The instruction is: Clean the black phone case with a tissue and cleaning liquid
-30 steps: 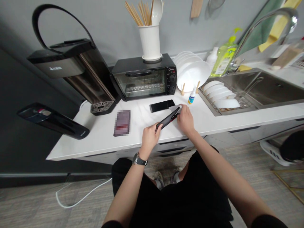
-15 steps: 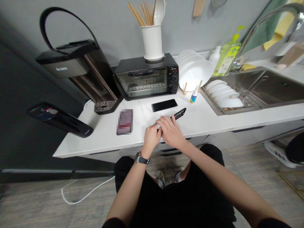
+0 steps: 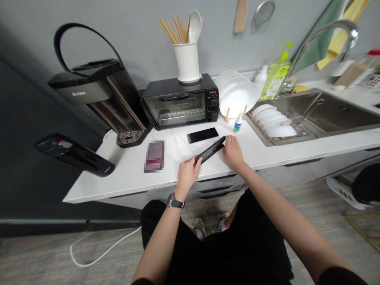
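My left hand (image 3: 187,173) pinches the near end of a slim black phone case (image 3: 209,152), thumb on top, held slanted above the counter edge. My right hand (image 3: 233,153) is closed at the case's far end; its fingertips are partly hidden. Behind the case a dark phone (image 3: 202,135) lies flat, screen up. To the right of that phone stands a small white spray bottle (image 3: 238,122) with a blue and yellow label. A purplish flat item (image 3: 154,156), blurred out by pixels, lies to the left of my hands.
A black toaster oven (image 3: 181,107) carries a white utensil holder (image 3: 188,61). Left of it stand a water dispenser (image 3: 107,99) and a dark upright flask-like appliance (image 3: 77,156). White plates (image 3: 237,97), green soap (image 3: 276,79) and a sink (image 3: 341,111) with bowls (image 3: 273,118) are right.
My right hand has slid right, from over the case near my left hand to its far end, uncovering the case. A white bit seen between my hands no longer shows.
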`<state>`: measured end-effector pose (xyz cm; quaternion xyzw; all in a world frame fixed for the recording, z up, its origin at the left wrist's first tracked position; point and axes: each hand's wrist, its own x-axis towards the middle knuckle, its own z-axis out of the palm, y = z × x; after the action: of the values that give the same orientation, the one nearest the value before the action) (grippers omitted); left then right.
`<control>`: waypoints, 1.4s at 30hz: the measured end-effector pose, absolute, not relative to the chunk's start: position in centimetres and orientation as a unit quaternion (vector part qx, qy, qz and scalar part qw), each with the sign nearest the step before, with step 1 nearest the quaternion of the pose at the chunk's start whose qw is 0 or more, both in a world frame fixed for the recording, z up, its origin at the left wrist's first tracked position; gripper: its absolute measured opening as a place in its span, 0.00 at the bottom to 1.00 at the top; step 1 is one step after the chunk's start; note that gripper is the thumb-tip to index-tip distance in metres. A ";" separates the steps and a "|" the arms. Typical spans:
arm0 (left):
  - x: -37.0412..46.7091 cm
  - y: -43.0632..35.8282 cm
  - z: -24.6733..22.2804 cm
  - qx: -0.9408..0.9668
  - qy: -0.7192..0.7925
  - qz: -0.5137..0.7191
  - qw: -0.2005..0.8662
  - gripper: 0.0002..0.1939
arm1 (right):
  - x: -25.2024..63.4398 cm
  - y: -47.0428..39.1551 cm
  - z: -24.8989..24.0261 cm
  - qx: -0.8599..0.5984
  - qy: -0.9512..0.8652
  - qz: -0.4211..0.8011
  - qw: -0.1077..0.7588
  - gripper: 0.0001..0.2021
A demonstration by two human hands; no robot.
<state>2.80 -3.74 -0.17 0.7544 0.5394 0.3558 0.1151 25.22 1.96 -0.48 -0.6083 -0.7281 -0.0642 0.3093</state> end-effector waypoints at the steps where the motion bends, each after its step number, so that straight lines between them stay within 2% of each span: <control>1: 2.8 -3.6 -0.1 0.744 0.550 0.362 0.119 0.15 | 25.3 2.0 -0.5 -0.616 -0.726 -0.057 0.300 0.20; 5: 2.5 -2.8 1.8 0.676 0.568 0.443 0.160 0.10 | 25.4 1.5 -0.5 -0.623 -0.715 -0.017 0.317 0.24; 9: 2.8 -1.9 5.5 0.638 0.513 0.548 0.173 0.05 | 26.1 1.5 -0.9 -0.598 -0.682 0.092 0.411 0.29; 14: 4.3 -0.6 7.6 0.659 0.479 0.551 0.182 0.06 | 27.2 2.3 -1.3 -0.600 -0.639 0.150 0.457 0.21; 18: 5.6 0.4 5.7 0.683 0.471 0.526 0.189 0.11 | 27.3 2.3 -1.1 -0.595 -0.627 0.168 0.474 0.14; 20: 6.0 0.6 4.0 0.711 0.458 0.499 0.186 0.10 | 27.3 2.3 -1.1 -0.594 -0.617 0.175 0.486 0.12; 24: 6.4 0.7 1.0 0.752 0.465 0.438 0.164 0.13 | 27.3 2.3 -1.1 -0.591 -0.590 0.183 0.519 0.14; 28: 6.5 0.9 -0.1 0.751 0.494 0.410 0.155 0.13 | 27.3 1.7 0.0 -0.593 -0.548 0.170 0.564 0.17; 32: 6.5 0.9 0.0 0.754 0.491 0.408 0.155 0.14 | 26.4 0.5 3.3 -0.544 -0.550 0.081 0.629 0.20; 37: 6.5 0.8 0.2 0.745 0.508 0.403 0.156 0.15 | 24.0 -1.0 6.2 -0.420 -0.734 0.042 0.533 0.26; 40: 6.5 0.7 0.5 0.750 0.502 0.402 0.153 0.15 | 22.7 -1.8 6.3 -0.434 -0.741 -0.008 0.513 0.31; 42: 6.5 0.6 0.6 0.757 0.497 0.398 0.146 0.14 | 22.0 -2.2 6.1 -0.444 -0.745 -0.046 0.495 0.30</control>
<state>6.46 0.63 0.55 0.7572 0.4973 0.3976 0.1459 21.99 -2.15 6.14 -0.4442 -0.7451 -0.0465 0.4953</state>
